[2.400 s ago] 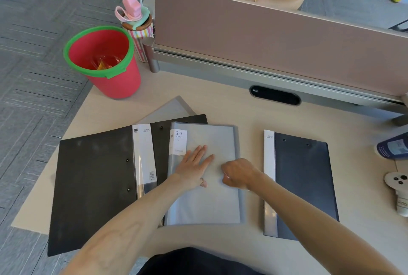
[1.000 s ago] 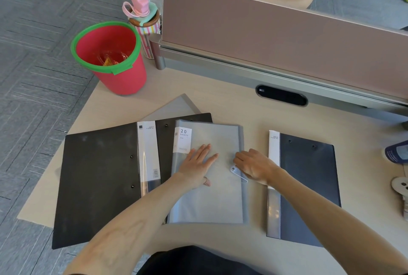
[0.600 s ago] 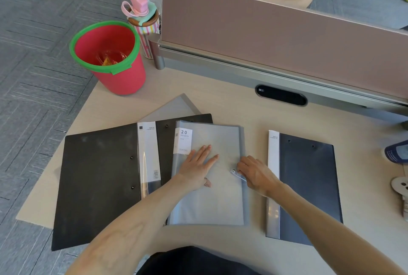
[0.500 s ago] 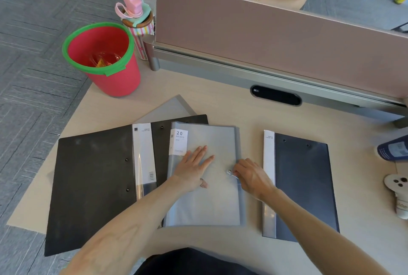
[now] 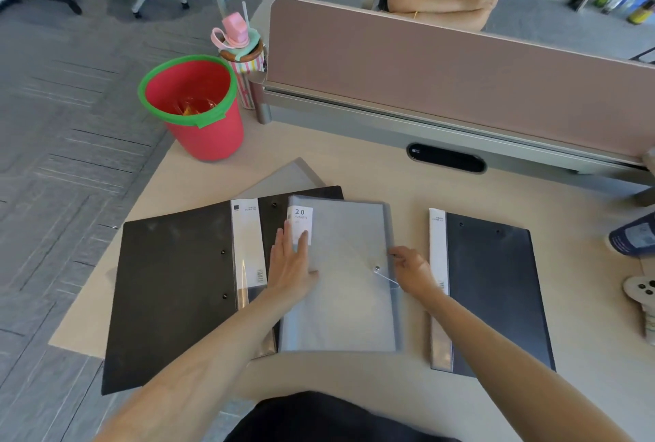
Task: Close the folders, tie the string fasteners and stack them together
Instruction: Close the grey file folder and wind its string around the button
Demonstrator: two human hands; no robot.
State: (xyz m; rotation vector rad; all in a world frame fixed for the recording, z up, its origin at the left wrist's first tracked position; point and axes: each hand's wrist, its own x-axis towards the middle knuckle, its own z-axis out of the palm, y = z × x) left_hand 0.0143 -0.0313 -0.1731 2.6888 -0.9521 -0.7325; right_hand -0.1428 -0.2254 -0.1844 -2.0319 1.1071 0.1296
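Your right hand [image 5: 413, 269] is curling loosely around the string [image 5: 386, 277] at the right edge of the grey folder [image 5: 345, 285], fingertips pinching it just at 3 o'clock from the small round button [image 5: 377, 268]; you are holding it there, it seems, to wind the loop around that fastener. Your left hand [image 5: 290, 266] is lying open and flat, palm down, on the folder's left edge near the white label [image 5: 301, 220], apparently pressing the cover shut so it is not lifting while the string is being worked.

The grey folder is lying closed in the middle of the worktop [image 5: 372, 172], between your two hands, overlapping the right half of the open black folder [image 5: 177, 285] at 9 o'clock. The closed dark folder [image 5: 492, 292] is waiting at 3 o'clock, just beside your right wrist and apart from the grey one. Well beyond, at 11 o'clock, the red bin [image 5: 205, 129] is standing clear of the work.
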